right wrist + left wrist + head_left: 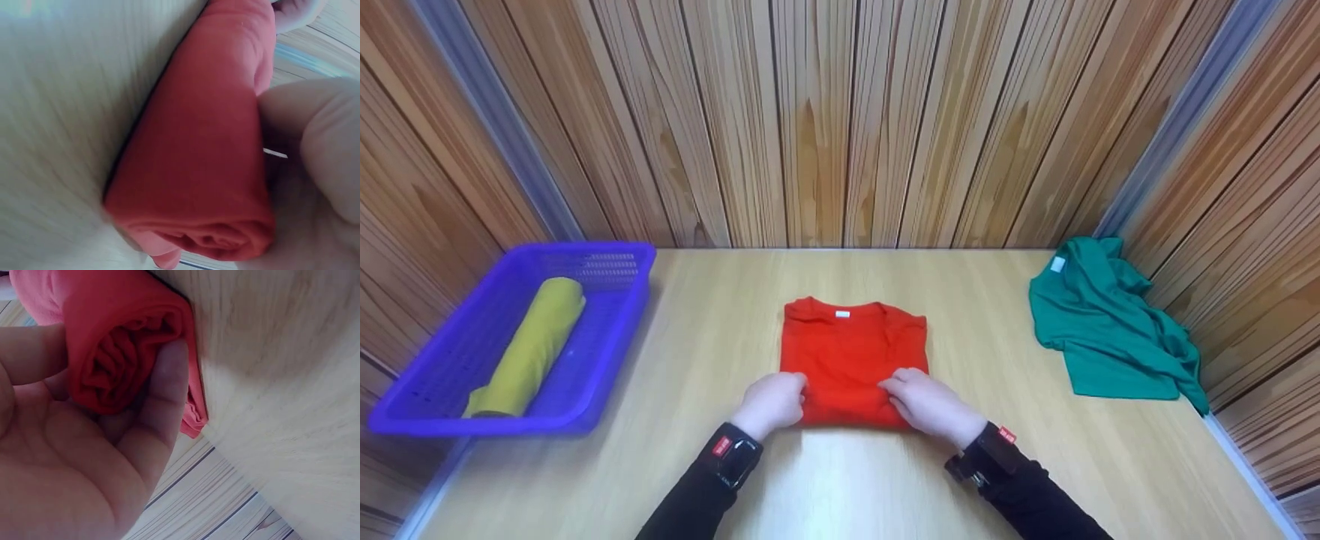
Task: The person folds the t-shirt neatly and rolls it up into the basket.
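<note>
A red T-shirt [855, 345] lies on the table, folded narrow, its collar with a white label toward the back wall. Its near part is rolled up; the left wrist view shows the spiral of layers at the roll's end [121, 363]. My left hand [774, 401] grips the left end of this roll, with fingers on both sides of it. At the right end my right hand [928, 403] holds the roll, thumb and fingers around it. In the right wrist view the smooth side of the red roll [197, 129] faces the camera, and some fingers are hidden behind it.
On the left stands a purple basket [619, 349] with a rolled yellow cloth [534, 345] inside. A crumpled green garment [1117, 330] with a white label lies at the right, against the wood-patterned side wall [1260, 247]. The back wall [825, 127] closes off the table.
</note>
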`<state>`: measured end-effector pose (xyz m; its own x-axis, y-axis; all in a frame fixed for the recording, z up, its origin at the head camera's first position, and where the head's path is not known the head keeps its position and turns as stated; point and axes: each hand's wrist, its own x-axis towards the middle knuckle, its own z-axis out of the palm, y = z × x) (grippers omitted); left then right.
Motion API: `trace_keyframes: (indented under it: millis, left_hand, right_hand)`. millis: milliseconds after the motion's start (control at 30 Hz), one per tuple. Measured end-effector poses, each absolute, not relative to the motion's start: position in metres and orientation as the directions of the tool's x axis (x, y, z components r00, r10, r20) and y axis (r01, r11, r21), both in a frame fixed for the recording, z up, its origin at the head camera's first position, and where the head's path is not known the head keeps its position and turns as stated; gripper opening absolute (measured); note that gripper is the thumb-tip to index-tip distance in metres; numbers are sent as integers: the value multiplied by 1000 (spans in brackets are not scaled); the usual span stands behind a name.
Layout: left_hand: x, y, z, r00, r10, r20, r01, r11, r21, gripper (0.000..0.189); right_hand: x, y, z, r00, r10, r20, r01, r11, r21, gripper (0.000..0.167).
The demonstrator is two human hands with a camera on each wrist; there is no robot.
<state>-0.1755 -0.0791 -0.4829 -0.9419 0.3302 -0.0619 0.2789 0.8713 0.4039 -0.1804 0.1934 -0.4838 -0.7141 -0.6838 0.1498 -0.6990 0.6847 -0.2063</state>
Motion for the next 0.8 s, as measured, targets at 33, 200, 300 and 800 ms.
trace_keyframes:
  millis: [33, 200, 300, 800]
  left_hand:
    - [-176, -79, -483, -943, 327, -64, 275, 872, 405, 13]
    - [-179, -78, -483, -943, 325, -68, 274, 879, 391, 11]
    - [-180, -77, -482, -944, 320, -77, 265, 878, 398, 9]
    - [-169, -77, -483, -945, 321, 58, 322, 892, 318, 11]
  right_hand:
    - [-179, 193, -483, -708, -683, 179, -706, 683, -186, 26]
    - [-171, 191, -477, -644, -695, 319, -752, 652, -97, 33]
    - [-164, 188, -473, -608, -714, 346, -771, 635, -45, 37]
    - [-150, 184, -483, -600, -764, 237, -757, 638, 141, 44]
